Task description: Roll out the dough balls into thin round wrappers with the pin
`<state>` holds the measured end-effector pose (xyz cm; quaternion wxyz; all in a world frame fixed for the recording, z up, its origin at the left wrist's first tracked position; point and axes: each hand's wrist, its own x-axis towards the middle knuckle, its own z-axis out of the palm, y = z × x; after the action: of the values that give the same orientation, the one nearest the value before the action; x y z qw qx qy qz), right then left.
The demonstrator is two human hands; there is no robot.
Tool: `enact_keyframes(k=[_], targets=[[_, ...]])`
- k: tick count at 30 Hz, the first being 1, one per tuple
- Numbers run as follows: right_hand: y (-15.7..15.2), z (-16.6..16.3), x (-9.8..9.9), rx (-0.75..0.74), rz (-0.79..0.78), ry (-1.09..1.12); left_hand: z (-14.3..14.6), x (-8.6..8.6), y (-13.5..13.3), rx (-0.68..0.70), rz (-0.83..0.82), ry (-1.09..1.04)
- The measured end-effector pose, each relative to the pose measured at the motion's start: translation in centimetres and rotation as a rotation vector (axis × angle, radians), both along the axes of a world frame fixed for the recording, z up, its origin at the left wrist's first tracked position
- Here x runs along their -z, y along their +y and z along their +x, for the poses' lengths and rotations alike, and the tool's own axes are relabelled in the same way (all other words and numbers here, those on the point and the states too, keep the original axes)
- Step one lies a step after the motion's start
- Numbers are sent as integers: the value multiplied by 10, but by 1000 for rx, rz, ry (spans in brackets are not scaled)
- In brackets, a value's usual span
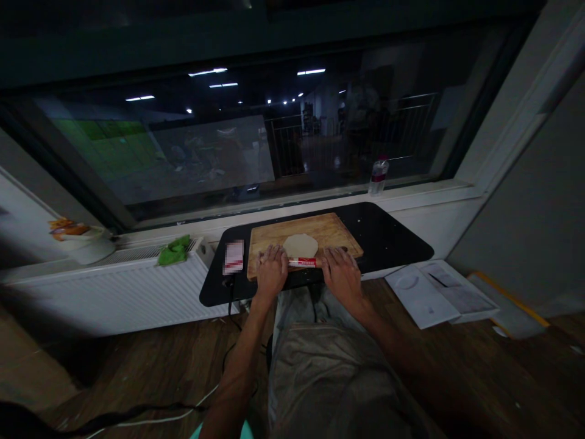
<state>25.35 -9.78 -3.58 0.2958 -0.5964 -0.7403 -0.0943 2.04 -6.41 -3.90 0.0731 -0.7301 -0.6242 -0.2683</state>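
A flat round of pale dough [300, 245] lies on the wooden cutting board [269, 235]. Across its near edge runs a rolling pin [302, 262] with a red and white label at its middle. My left hand [273, 269] is closed over the pin's left end, and my right hand [342, 273] is closed over the right part. Both sets of fingers point away from me, with the palms down. The hands cover much of the pin, so how tightly they grip it is hard to see.
The board rests on a black tabletop [397, 238]. A phone [234, 256], blurred out, lies left of the board, beside a cable. A bottle [379, 175] stands on the windowsill. A green cloth [174, 250] and white bowl [89, 245] sit over the radiator [137, 292]. White boxes [420, 299] lie at right.
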Motion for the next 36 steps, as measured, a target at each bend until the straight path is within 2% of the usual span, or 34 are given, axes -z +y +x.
enact_keyframes(k=[7, 11, 19, 27, 32, 36], targets=[[10, -1, -3, 18, 5, -7, 4, -6, 11, -6, 11, 16], [31, 0, -15, 37, -9, -27, 6, -11, 17, -33, 4, 46], [78, 5, -39, 52, -138, -119, 9, -27, 38, -71, -38, 120], [124, 5, -38, 105, -221, -54, 11, -37, 55, -96, -64, 142], [138, 1, -43, 117, -252, -34, 10, -38, 69, -148, -19, 111], [142, 4, -41, 56, -206, -33, 6, -34, 75, -204, 29, 25]])
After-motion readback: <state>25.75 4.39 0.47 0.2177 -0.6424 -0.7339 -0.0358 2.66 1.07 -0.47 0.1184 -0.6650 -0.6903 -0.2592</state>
